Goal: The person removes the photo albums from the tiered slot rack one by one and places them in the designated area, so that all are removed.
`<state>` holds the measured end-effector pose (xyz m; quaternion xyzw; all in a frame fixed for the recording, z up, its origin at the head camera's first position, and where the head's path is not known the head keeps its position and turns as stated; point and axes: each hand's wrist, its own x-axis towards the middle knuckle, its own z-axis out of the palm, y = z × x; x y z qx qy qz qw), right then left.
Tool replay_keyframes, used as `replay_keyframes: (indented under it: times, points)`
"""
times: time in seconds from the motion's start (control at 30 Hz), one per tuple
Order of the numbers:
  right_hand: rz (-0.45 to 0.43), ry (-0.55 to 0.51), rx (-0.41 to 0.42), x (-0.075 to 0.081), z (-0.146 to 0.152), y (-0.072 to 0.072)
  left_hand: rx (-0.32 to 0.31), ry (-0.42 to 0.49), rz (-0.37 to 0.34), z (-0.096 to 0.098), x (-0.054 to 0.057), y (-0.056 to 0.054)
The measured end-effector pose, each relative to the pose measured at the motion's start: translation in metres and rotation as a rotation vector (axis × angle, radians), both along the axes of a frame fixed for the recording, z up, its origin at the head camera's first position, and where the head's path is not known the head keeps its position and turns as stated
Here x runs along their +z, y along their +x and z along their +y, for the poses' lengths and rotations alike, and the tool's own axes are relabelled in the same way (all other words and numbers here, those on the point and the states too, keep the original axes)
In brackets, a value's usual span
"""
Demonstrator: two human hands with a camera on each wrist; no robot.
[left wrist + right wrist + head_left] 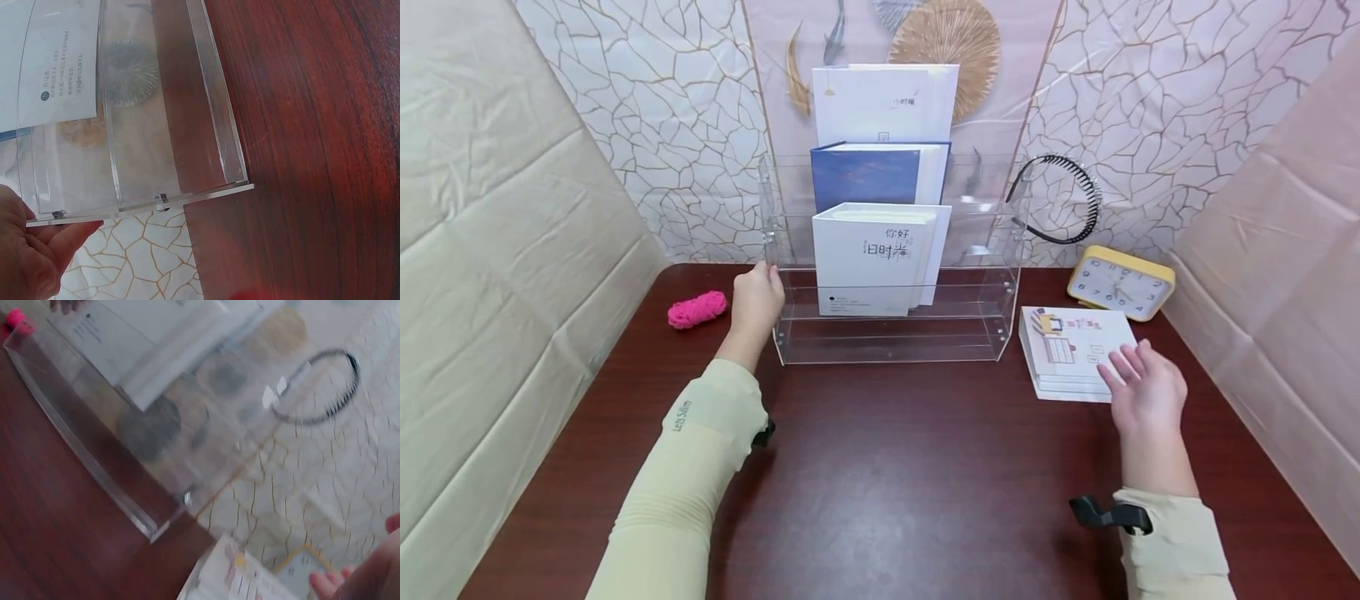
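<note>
Tabletop gleams dark red before a gold-veined wall; left fingers grip transparent rack, right fingers spread loosely.

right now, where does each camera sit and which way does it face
Head: worn on the head, facing forward and down at the clear rack; sleeves, left hand and right hand show.
Left wrist: on that wrist, facing the rack's side panel, gripped by the left hand.
Right wrist: on that wrist, facing across the rack; right hand partly shows lower right, left hand top left.
Head and right wrist share the headband and pink yarn.
</note>
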<state>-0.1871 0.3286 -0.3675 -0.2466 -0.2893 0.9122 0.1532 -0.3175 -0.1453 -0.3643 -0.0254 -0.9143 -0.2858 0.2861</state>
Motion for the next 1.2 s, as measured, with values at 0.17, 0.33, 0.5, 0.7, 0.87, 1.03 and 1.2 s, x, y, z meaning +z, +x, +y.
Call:
replay_keyframes:
  times: [0.17, 0.33, 0.5, 0.7, 0.87, 1.03, 1.2]
  points:
    - [0.324, 0.100, -0.050, 0.025, -0.037, -0.009, -0.010, 0.020, -0.002, -0.001, 0.000, -0.001]
    - [0.587, 0.286, -0.019, 0.047, -0.070, -0.028, -0.016, 0.023, -0.002, -0.001, 0.000, -0.002]
    - [0.705, 0.436, 0.081, 0.063, -0.098, -0.049, -0.009, 0.014, -0.011, -0.001, -0.001, -0.001]
    - [0.712, 0.748, 0.235, 0.074, -0.127, -0.079, -0.006, 0.024, -0.018, -0.001, -0.001, -0.002]
    - [0.671, 0.881, 0.281, 0.073, -0.144, -0.105, 0.000, 0.025, -0.021, -0.001, 0.002, -0.003]
    - [0.634, 0.944, 0.297, 0.070, -0.155, -0.120, 0.008, 0.031, -0.033, 0.000, 0.002, -0.003]
    - [0.608, 0.970, 0.279, 0.067, -0.160, -0.127, 0.009, 0.032, -0.041, 0.000, 0.001, -0.002]
